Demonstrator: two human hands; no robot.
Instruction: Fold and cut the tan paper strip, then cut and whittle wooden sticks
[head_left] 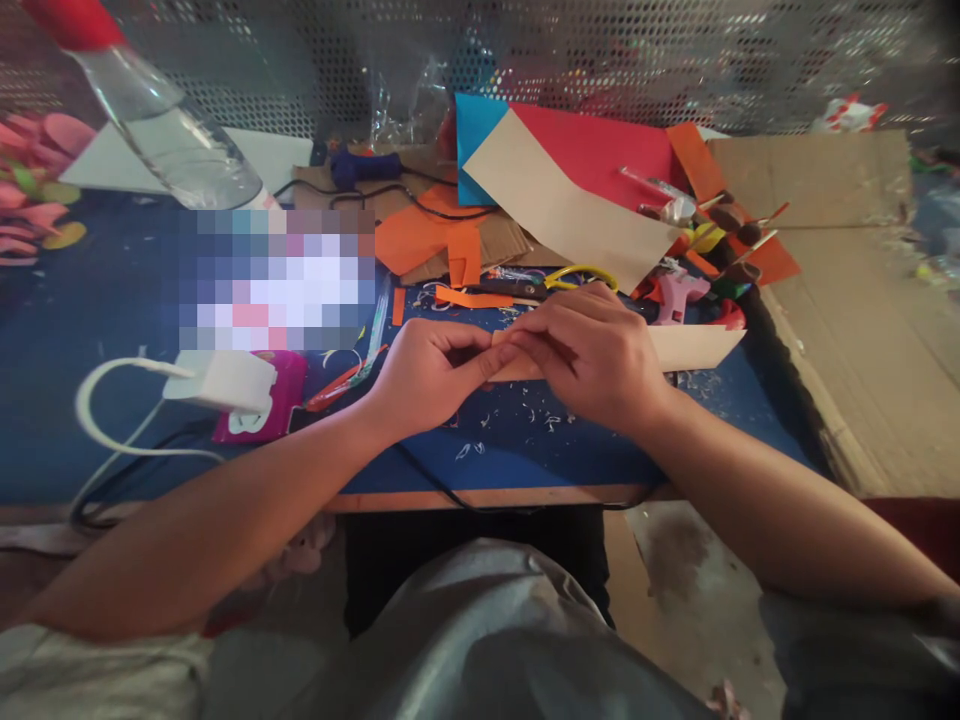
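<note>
A cream paper strip (694,348) lies level above the blue tabletop, its long end sticking out to the right behind my right wrist. My left hand (427,375) pinches the strip's left end between thumb and forefinger. Right beside it, my right hand (600,350) grips the same strip with its fingers closed, the fingertips meeting my left thumb. Part of the strip is hidden under my fingers. Just beyond my hands lie scissors with a yellow handle (581,275) and orange paper scraps (476,298).
A bottle with a red cap (75,22) leans at the left, near a white charger plug (225,380) on a magenta socket block (289,385). Large cream paper (555,200), red paper (600,150) and a glue gun (364,168) lie behind. Cardboard (862,350) covers the right side.
</note>
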